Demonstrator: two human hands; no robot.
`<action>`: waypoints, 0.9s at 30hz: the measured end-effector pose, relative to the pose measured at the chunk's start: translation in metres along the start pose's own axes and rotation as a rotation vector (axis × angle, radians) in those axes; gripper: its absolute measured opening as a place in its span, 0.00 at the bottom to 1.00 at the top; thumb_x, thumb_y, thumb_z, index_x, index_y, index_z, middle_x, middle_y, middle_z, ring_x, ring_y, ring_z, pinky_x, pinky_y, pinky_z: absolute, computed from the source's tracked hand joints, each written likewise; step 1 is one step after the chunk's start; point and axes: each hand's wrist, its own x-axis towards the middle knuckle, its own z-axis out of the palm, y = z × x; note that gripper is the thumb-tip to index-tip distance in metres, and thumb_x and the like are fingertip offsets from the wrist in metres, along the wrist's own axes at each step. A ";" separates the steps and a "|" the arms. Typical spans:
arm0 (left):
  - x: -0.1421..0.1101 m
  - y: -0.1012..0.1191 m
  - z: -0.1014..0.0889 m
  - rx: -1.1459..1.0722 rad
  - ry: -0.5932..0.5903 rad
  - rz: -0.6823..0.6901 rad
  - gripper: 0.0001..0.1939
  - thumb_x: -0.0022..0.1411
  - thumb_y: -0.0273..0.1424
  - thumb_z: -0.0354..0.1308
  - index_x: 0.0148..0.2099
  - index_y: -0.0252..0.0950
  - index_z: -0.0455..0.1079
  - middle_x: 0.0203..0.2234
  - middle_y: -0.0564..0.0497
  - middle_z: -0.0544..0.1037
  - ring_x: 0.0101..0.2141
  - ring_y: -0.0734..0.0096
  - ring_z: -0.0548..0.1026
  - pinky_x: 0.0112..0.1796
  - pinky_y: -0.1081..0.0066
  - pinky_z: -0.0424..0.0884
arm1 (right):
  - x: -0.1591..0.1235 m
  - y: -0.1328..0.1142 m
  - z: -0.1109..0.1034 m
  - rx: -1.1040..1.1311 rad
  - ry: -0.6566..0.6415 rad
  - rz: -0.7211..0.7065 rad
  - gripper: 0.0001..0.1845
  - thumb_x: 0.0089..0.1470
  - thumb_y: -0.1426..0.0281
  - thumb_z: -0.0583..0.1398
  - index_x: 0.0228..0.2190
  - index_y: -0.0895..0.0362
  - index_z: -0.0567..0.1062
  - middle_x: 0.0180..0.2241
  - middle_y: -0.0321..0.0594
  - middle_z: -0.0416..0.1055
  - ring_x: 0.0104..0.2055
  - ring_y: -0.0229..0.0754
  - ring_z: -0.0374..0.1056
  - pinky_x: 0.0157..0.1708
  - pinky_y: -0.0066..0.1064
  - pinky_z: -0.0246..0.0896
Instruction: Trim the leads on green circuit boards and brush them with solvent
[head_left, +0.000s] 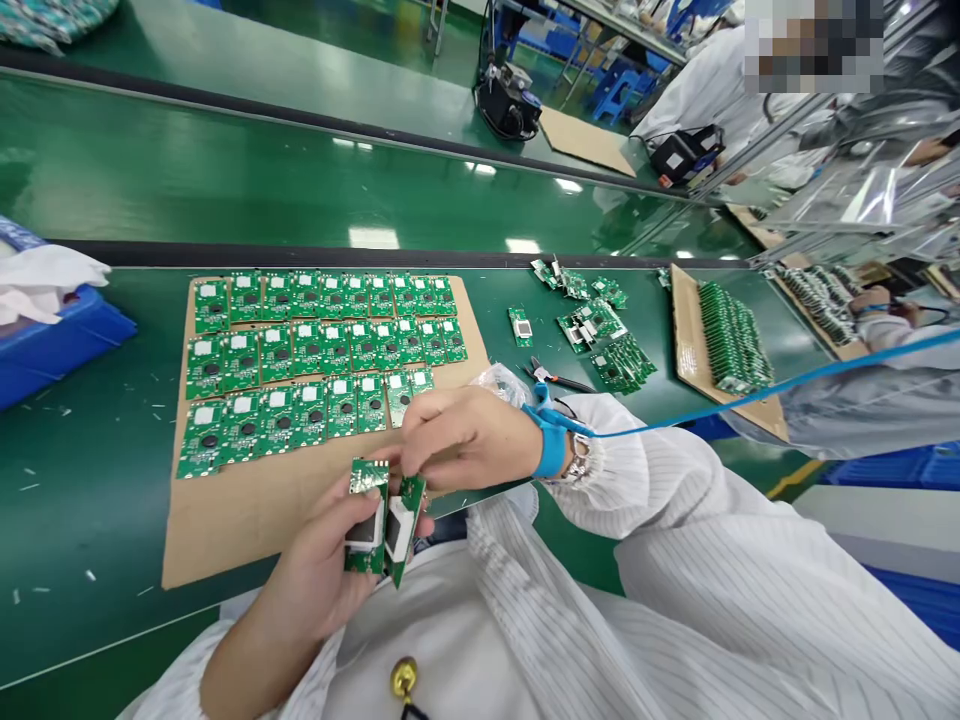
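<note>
Ok so, L hand point(319, 550) has the first PCB point(367, 530) clamped, thumb on its face w/ the fingers behind. The second PCB point(403, 530) leans at an angle just beside it, L fingertips poking out past its far side. R hand point(476, 435) is up at the top edge of the second PCB, thumb + index bunched together; tbh can't tell if they're gripping it or just touching. Both PCBs are up around the front edge of the green table point(82, 490), near the corner of the cardboard sheet point(247, 530).

Re: space, L hand has the most, w/ a wide brown strip of cardboard between it and the PCB rows point(277, 350). Those 3 rows run approx up to the sheet's back + left edges; the right margin is brown cardboard too. R hand is tighter: the front row ends right by its knuckles, a clear plastic bag point(501, 383) is close by, and the cutters point(562, 381) lie just past the wrist. Also a blue wrist strap point(553, 450) w/ a blue cord point(750, 402) running off to the right. Loose PCB pile point(626, 362) is farther out, then a tray point(684, 340) of stacked PCBs by the table's right end.
</note>
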 end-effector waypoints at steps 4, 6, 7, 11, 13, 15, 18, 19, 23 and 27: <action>0.002 -0.003 0.002 -0.018 0.046 -0.087 0.17 0.44 0.26 0.64 0.40 0.33 0.71 0.23 0.49 0.78 0.26 0.60 0.79 0.22 0.70 0.74 | -0.001 -0.008 -0.028 0.113 -0.178 -0.024 0.04 0.50 0.74 0.60 0.24 0.61 0.74 0.32 0.39 0.69 0.33 0.31 0.65 0.37 0.24 0.62; 0.003 -0.005 0.001 -0.026 0.046 -0.119 0.15 0.48 0.25 0.61 0.41 0.32 0.71 0.25 0.47 0.79 0.25 0.63 0.78 0.22 0.72 0.73 | -0.001 -0.008 -0.049 0.198 -0.204 0.075 0.05 0.49 0.73 0.60 0.24 0.62 0.72 0.29 0.38 0.69 0.33 0.32 0.66 0.36 0.26 0.63; 0.004 -0.005 0.001 -0.020 0.047 -0.120 0.13 0.50 0.24 0.60 0.41 0.31 0.71 0.25 0.46 0.79 0.25 0.65 0.78 0.21 0.73 0.72 | 0.000 -0.006 -0.060 0.233 -0.171 0.153 0.04 0.49 0.73 0.60 0.25 0.61 0.71 0.28 0.37 0.69 0.31 0.32 0.66 0.35 0.26 0.62; 0.005 -0.006 0.004 0.035 0.079 -0.081 0.11 0.56 0.22 0.54 0.42 0.31 0.71 0.23 0.47 0.78 0.21 0.70 0.75 0.18 0.77 0.68 | 0.007 0.024 -0.093 0.120 0.045 0.505 0.05 0.45 0.72 0.61 0.24 0.61 0.69 0.22 0.30 0.65 0.24 0.30 0.60 0.28 0.24 0.59; 0.003 -0.005 0.007 0.053 0.120 -0.055 0.11 0.57 0.22 0.52 0.43 0.31 0.70 0.22 0.48 0.77 0.21 0.72 0.75 0.18 0.78 0.67 | 0.010 0.043 -0.099 -0.015 -0.011 0.654 0.03 0.45 0.73 0.60 0.23 0.61 0.71 0.19 0.29 0.64 0.22 0.29 0.59 0.27 0.24 0.57; 0.002 -0.004 0.009 0.066 0.153 -0.032 0.11 0.58 0.22 0.51 0.43 0.31 0.69 0.22 0.49 0.76 0.20 0.73 0.74 0.18 0.78 0.66 | 0.013 0.057 -0.099 -0.083 -0.101 0.741 0.03 0.44 0.74 0.60 0.22 0.62 0.73 0.17 0.29 0.65 0.21 0.29 0.60 0.26 0.24 0.58; 0.001 -0.002 0.011 0.070 0.172 -0.041 0.11 0.58 0.22 0.50 0.43 0.31 0.69 0.21 0.49 0.76 0.20 0.74 0.73 0.18 0.79 0.66 | 0.015 0.067 -0.090 -0.124 -0.185 0.782 0.03 0.41 0.75 0.61 0.21 0.62 0.76 0.15 0.31 0.66 0.19 0.31 0.61 0.25 0.24 0.58; 0.001 -0.002 0.011 0.065 0.173 -0.048 0.11 0.58 0.22 0.51 0.43 0.31 0.69 0.21 0.49 0.76 0.20 0.74 0.73 0.18 0.79 0.66 | 0.015 0.068 -0.086 -0.150 -0.197 0.792 0.03 0.41 0.75 0.61 0.21 0.62 0.77 0.15 0.31 0.66 0.19 0.31 0.62 0.26 0.24 0.59; 0.003 -0.001 0.009 0.069 0.153 -0.057 0.11 0.57 0.22 0.52 0.43 0.31 0.69 0.22 0.50 0.76 0.21 0.74 0.73 0.19 0.79 0.66 | 0.018 0.064 -0.071 -0.293 -0.127 0.801 0.04 0.43 0.75 0.61 0.22 0.62 0.78 0.18 0.34 0.70 0.23 0.33 0.65 0.30 0.26 0.59; 0.003 0.000 0.007 0.087 0.107 -0.055 0.11 0.55 0.25 0.57 0.43 0.31 0.71 0.23 0.49 0.76 0.22 0.73 0.73 0.19 0.78 0.66 | 0.014 0.050 -0.062 -0.428 -0.001 0.797 0.08 0.45 0.73 0.61 0.30 0.61 0.79 0.32 0.40 0.76 0.35 0.39 0.69 0.38 0.29 0.60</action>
